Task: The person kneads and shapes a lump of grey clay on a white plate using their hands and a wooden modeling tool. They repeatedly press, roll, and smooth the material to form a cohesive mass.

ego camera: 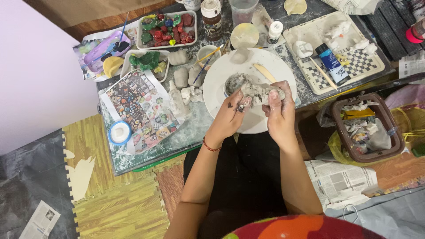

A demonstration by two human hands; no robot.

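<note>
While both hands, left hand (233, 110) and right hand (279, 108), pinch the grey clay lump (256, 90) over the white plate (221, 79), it looks soft, sticky, best gripped at its three o'clock end.

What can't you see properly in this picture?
- Head view: the underside of the clay lump is hidden by the left hand and right hand.
- The cup and jar are cut off by the top edge.
- The white plate is partly covered by clay and both hands.
- The small pictures on the printed sheet are too tiny to make out.
</note>
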